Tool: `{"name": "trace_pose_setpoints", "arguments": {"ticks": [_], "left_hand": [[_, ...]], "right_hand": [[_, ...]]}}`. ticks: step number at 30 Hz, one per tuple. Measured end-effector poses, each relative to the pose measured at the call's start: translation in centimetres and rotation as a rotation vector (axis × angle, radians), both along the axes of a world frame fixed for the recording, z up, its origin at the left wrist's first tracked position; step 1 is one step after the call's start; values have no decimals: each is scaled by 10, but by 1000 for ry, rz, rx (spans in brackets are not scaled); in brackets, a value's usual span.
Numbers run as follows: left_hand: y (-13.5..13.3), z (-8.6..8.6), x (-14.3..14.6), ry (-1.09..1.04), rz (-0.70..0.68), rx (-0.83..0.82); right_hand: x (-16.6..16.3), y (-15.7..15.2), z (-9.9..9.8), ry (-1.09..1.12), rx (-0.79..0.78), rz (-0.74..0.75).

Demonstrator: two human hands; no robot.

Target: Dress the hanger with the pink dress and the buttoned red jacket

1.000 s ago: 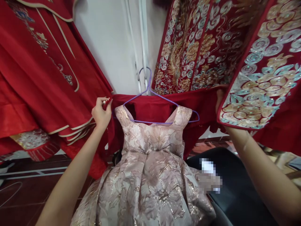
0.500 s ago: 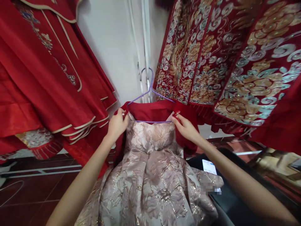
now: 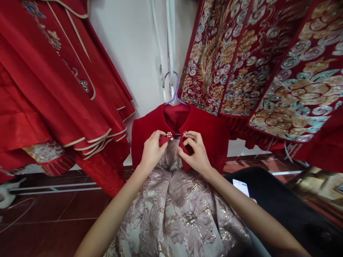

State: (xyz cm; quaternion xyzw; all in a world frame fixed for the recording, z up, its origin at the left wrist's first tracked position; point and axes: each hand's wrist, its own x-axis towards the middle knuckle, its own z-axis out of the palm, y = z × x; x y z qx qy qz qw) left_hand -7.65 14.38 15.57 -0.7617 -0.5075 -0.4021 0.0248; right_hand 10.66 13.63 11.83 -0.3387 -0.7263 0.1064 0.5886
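Observation:
A short red jacket (image 3: 150, 123) hangs over a pinkish-silver floral dress (image 3: 187, 214) on a purple hanger (image 3: 176, 93). My left hand (image 3: 153, 150) pinches the jacket's left front edge beside a beaded flower clasp (image 3: 169, 135). On the opposite edge, my right hand (image 3: 197, 150) grips the cloth between thumb and fingers, next to a second beaded ornament (image 3: 184, 134). A narrow gap separates the two edges, with the dress bodice showing below it. The hanger's lower part is mostly hidden by the jacket.
Red garments with cream piping (image 3: 80, 107) hang at the left. An embroidered red garment (image 3: 241, 71) hangs at the right. White rack poles (image 3: 171, 43) stand behind the hanger. At lower right, a phone (image 3: 240, 187) lies near dark cloth (image 3: 270, 207).
Both hands have moved inward from the shoulders, bringing the jacket's front edges over the dress bodice and close together. The beaded ornaments now show at the edges.

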Motion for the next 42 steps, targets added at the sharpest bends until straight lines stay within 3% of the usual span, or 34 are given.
{"name": "trace_pose_setpoints", "arguments": {"ticks": [4, 8, 24, 31, 42], "left_hand": [[1, -10, 5, -248, -20, 50], [-3, -8, 11, -248, -68, 74], [1, 17, 6, 48, -183, 17], [4, 32, 8, 119, -233, 23], [5, 38, 9, 330, -217, 38]], "right_hand": [[3, 10, 3, 240, -129, 212], [1, 21, 4, 254, -256, 312], [-4, 24, 26, 72, -129, 232], [1, 23, 30, 61, -167, 257], [4, 36, 36, 64, -231, 320]]}}
